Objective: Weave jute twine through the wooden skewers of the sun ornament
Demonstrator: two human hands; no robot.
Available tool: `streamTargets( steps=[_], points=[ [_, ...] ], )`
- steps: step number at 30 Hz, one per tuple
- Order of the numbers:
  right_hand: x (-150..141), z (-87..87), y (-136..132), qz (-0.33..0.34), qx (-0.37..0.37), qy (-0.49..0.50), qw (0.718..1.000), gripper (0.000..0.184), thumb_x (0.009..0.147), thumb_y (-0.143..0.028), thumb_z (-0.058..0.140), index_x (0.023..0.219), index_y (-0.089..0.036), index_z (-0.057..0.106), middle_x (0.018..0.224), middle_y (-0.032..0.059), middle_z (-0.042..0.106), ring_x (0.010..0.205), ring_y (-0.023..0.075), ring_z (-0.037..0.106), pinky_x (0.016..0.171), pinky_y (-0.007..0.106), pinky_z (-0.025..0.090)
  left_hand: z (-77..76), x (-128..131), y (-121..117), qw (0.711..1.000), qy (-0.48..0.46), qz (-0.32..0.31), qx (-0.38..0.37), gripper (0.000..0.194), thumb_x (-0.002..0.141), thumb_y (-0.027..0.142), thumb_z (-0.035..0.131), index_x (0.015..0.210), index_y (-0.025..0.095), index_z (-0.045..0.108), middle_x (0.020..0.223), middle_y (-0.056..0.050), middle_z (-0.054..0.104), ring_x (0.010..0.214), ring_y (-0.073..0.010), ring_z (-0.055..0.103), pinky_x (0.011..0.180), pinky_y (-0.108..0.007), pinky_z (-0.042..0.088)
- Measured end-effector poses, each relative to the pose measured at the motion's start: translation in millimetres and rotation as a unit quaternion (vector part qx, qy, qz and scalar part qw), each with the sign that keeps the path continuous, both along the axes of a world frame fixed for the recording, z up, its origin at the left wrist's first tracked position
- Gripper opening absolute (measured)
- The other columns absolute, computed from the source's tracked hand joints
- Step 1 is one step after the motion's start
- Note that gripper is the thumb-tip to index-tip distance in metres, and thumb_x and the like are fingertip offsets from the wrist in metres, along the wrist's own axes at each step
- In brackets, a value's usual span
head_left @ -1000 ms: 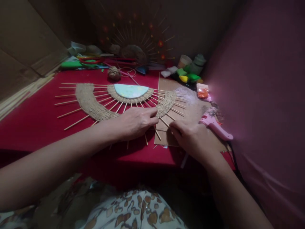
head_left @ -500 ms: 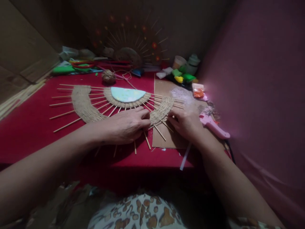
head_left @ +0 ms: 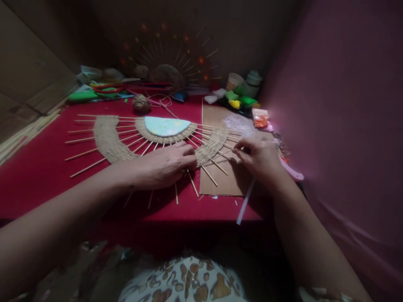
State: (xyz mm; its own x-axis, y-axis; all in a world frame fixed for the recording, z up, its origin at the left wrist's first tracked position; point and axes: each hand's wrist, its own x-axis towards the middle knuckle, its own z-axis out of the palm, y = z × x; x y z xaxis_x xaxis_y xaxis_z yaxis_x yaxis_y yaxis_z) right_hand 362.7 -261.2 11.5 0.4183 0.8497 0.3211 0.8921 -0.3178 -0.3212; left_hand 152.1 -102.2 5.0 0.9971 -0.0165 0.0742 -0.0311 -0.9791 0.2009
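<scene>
One left hand [head_left: 166, 166] held one woven fan [head_left: 107, 135]; one right hand [head_left: 262, 158], grip narrow, had one pink glue gun [head_left: 293, 171] beside it.

Beyond the woven fan [head_left: 209, 147] sits a twine ball [head_left: 141, 103]; right of it lies cardboard [head_left: 214, 186], under its right end.

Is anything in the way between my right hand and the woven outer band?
Only thin sticks jutting from the woven outer band lie between it and your right hand. The pink handle is beyond the hand.
</scene>
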Motion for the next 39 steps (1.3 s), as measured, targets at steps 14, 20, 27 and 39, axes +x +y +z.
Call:
streamTargets(
  steps=[14, 20, 27, 39],
  points=[
    [-5.9, -12.6, 4.3, -0.027, -0.088, -0.069, 0.993, 0.02, 0.086, -0.027, 0.054, 0.088, -0.022, 0.073, 0.082, 0.0084, 0.072, 0.072, 0.0208, 0.061, 0.059, 0.031, 0.034, 16.3, 27.5, -24.7, 0.977, -0.052, -0.054, 0.201, 0.022, 0.093, 0.017, 0.043, 0.091, 0.014, 0.065, 0.085, -0.008, 0.061, 0.077, -0.0181, 0.052, 0.071, -0.032, 0.039],
    [-6.2, -9.9, 1.2, -0.024, -0.068, -0.029, 0.997, 0.017, 0.085, -0.026, 0.057, 0.087, -0.021, 0.073, 0.077, 0.0069, 0.071, 0.071, 0.0188, 0.06, 0.062, 0.03, 0.036, 11.3, 35.8, -39.8, 0.94, -0.076, -0.112, 0.313, 0.028, 0.094, 0.011, 0.038, 0.083, 0.012, 0.064, 0.086, -0.009, 0.064, 0.083, -0.0206, 0.054, 0.08, -0.037, 0.037],
    [-8.2, -0.3, -21.6, 0.051, -0.006, 0.138, 0.989, 0.012, 0.082, -0.024, 0.059, 0.08, -0.02, 0.07, 0.069, 0.0014, 0.067, 0.064, 0.0132, 0.057, 0.061, 0.026, 0.039, 3.5, 32.2, -30.1, 0.944, -0.096, -0.11, 0.297, 0.021, 0.092, 0.011, 0.044, 0.085, 0.014, 0.064, 0.085, -0.008, 0.064, 0.08, -0.0208, 0.053, 0.072, -0.034, 0.037],
    [-29.3, 10.7, -45.5, 0.084, -0.148, 0.087, 0.982, 0.015, 0.08, -0.017, 0.055, 0.075, -0.021, 0.069, 0.071, 0.0006, 0.069, 0.063, 0.0118, 0.056, 0.058, 0.024, 0.033, 4.3, 23.6, -27.6, 0.947, -0.111, -0.132, 0.271, 0.026, 0.093, 0.009, 0.039, 0.089, 0.011, 0.065, 0.09, -0.011, 0.066, 0.086, -0.0213, 0.055, 0.077, -0.033, 0.044]
  ],
)
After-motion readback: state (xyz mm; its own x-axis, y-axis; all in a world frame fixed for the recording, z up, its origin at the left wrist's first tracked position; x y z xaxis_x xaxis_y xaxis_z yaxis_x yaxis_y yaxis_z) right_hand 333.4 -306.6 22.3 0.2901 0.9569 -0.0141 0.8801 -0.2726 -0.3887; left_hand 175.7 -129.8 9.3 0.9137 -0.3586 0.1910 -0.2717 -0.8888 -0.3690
